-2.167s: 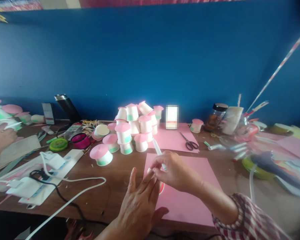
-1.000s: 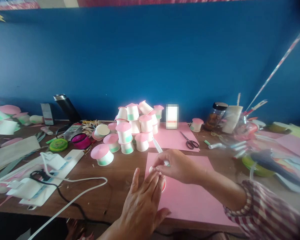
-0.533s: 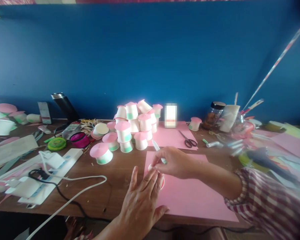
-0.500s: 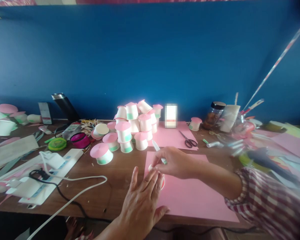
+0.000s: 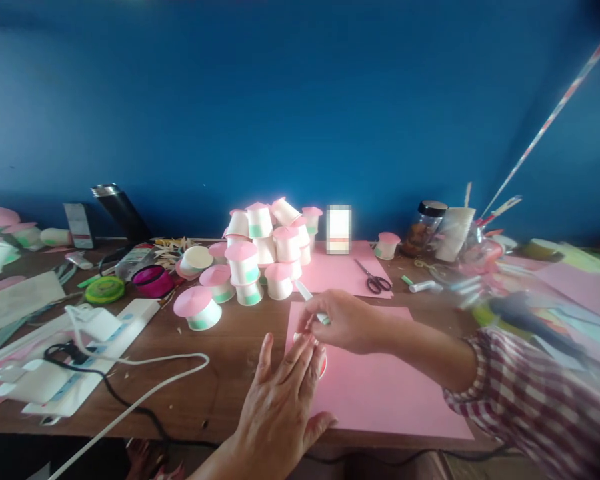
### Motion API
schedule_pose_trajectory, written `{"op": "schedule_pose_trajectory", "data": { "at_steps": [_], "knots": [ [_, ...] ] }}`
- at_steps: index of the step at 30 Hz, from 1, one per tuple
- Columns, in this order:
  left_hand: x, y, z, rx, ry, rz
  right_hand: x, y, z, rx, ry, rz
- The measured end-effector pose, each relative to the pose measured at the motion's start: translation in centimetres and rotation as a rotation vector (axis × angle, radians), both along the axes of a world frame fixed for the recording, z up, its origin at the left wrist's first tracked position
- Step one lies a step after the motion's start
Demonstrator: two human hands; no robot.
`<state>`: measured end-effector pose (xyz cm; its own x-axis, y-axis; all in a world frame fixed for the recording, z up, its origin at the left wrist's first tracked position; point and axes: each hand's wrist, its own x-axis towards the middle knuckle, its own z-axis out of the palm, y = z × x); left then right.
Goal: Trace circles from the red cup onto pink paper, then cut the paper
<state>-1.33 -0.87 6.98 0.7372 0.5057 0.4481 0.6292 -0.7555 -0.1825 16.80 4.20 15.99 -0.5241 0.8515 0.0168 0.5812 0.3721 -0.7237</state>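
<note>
Compared with the earliest frame, the right forearm (image 5: 425, 353) has swung upward and lies flatter, so that more of the checked sleeve (image 5: 520, 387) is seen, while the left hand (image 5: 280, 400) keeps almost the same place. This left hand is laid with the palm down, its middle fingers straight and close together, the thumb and little finger spread away. Under these fingers is a round red piece (image 5: 323, 367) with white rim, mostly covered, on the left part of a pink sheet (image 5: 385, 393). Fingers of the right hand (image 5: 340, 320) are bent and pinch a white pen (image 5: 304, 289) with a green end; their tips meet the left fingers, and I cannot tell if they grip also the round piece. Behind the hands, on the brown table (image 5: 230, 380), scissors (image 5: 379, 285) lie on another pink sheet (image 5: 323, 277), near a pile of paper cups (image 5: 244, 267) with pink tops.
</note>
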Motion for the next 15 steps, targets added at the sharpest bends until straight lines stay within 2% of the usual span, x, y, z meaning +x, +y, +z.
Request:
{"op": "schedule_pose_trajectory", "data": {
  "at_steps": [4,9,15],
  "knots": [
    [-0.09,0.07,-0.02,-0.014,-0.002,-0.005,-0.14,-0.52,0.36,-0.027,-0.053,-0.059],
    [-0.07,0.19,0.04,-0.001,-0.015,-0.010,-0.14,-0.68,0.03,0.011,-0.038,-0.082],
    [0.04,0.13,0.13,-0.017,-0.014,-0.015,-0.27,-0.65,0.32,-0.091,0.035,-0.099]
  ]
}}
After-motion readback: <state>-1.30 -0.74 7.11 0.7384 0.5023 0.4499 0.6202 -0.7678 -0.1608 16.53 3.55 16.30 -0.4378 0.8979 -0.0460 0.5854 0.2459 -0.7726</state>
